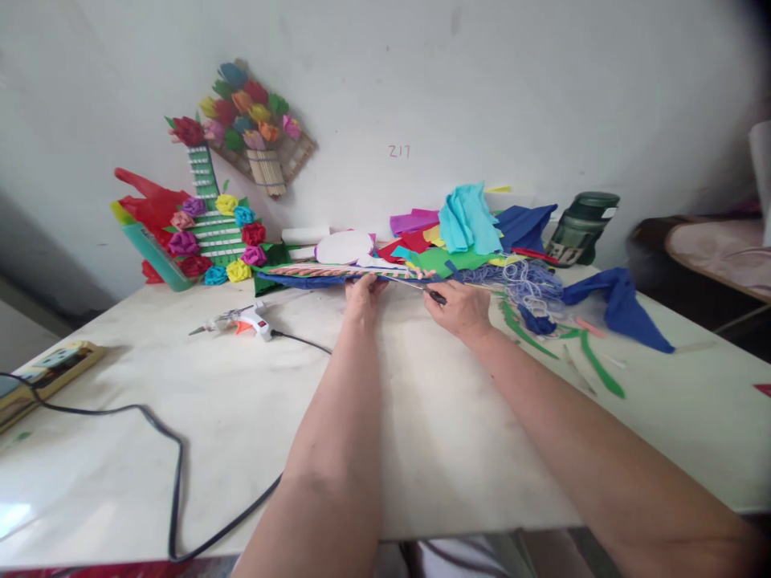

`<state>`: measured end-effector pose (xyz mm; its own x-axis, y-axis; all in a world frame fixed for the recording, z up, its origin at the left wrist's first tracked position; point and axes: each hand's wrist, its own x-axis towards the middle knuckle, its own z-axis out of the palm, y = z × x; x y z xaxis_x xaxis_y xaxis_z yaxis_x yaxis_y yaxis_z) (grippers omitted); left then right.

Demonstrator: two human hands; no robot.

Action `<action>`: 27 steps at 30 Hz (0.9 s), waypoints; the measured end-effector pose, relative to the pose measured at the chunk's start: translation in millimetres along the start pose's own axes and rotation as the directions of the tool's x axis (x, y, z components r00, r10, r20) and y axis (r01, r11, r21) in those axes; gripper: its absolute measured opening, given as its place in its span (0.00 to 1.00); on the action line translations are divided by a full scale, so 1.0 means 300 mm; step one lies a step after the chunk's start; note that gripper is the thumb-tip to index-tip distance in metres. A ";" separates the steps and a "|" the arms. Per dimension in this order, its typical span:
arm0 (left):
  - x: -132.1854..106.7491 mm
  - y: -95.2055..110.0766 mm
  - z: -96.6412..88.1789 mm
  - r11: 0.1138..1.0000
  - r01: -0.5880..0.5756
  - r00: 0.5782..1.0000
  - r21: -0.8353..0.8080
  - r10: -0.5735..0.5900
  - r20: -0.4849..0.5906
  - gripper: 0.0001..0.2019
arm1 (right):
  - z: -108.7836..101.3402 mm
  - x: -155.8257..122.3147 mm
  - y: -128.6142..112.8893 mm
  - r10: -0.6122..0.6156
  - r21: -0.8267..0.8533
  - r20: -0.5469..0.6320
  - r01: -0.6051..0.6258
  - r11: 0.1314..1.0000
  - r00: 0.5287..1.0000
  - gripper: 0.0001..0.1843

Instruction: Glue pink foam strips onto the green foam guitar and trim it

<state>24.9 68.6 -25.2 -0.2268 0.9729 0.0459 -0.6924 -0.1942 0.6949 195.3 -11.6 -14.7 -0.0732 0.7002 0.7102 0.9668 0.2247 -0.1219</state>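
Note:
A long flat craft piece with a blue edge, green strips and a twisted pink cord lies near the back of the table. My left hand grips its front edge, with the fingertips partly hidden beneath. My right hand is closed around the dark handle of scissors. Their thin metal blades point left along the piece, close to my left fingers. Whether the blades touch the material I cannot tell. Behind the piece are a white oval card and bright paper and cloth scraps.
A hot glue gun lies on the left with its black cord running across the table. A power strip is at the left edge. Purple yarn, blue cloth, green strips and a dark green container are on the right.

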 end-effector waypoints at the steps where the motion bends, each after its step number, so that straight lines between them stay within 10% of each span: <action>1: 0.003 -0.002 -0.003 1.000 0.004 1.000 0.001 -0.004 0.000 0.23 | 0.003 -0.001 0.002 -0.006 0.000 0.000 0.006 1.000 1.000 0.19; 27: 0.014 -0.005 -0.014 0.997 0.076 0.997 0.034 -0.076 0.004 0.18 | 0.002 0.000 -0.022 -0.016 -0.053 0.048 0.018 0.998 0.999 0.21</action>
<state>22.1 72.3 -29.2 -0.1708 0.9853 -0.0045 -0.6838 -0.1152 0.7206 188.8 -12.8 -14.4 -0.0999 0.7284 0.6779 0.9768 0.2014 -0.0725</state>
